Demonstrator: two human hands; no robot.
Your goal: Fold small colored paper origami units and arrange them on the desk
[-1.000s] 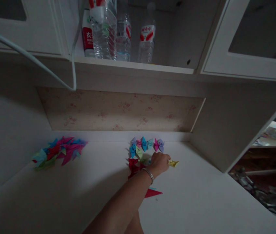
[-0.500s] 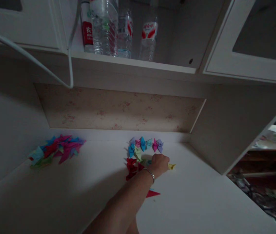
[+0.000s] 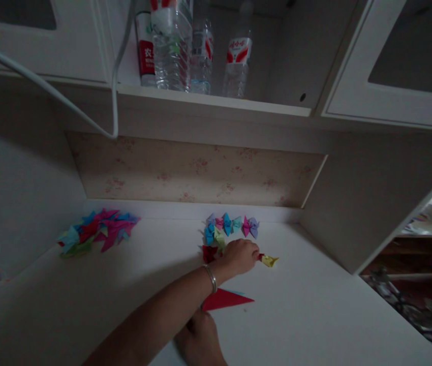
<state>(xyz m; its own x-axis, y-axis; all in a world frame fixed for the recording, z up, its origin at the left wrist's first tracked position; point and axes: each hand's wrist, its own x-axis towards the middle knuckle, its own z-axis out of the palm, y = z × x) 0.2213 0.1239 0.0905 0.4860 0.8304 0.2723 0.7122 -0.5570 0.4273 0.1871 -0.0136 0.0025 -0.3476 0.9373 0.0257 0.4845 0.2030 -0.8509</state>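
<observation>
My left hand (image 3: 241, 255), with a bracelet at the wrist, reaches over the white tabletop. Its fingers are closed at a small red folded paper piece (image 3: 260, 257), beside a yellow paper crane (image 3: 270, 261). Below the left forearm, my right hand (image 3: 199, 335) is curled at the left end of a red paper triangle (image 3: 225, 300); its fingertips are partly hidden. A light blue edge shows behind the triangle. Blue (image 3: 227, 223), pink, purple and green folded paper cranes stand in a bent row behind the left hand. A red crane (image 3: 209, 253) is partly covered by that hand.
A heap of coloured paper cranes (image 3: 105, 230) lies at the back left. Overhead, a cabinet shelf (image 3: 216, 102) holds several plastic bottles (image 3: 238, 66). A white cable (image 3: 114, 112) hangs in front of it. Side panels (image 3: 376, 193) bound the tabletop.
My left hand has shifted slightly left and away from the yellow crane, and a red piece now shows between them. My right hand and more of the red triangle have come into view.
</observation>
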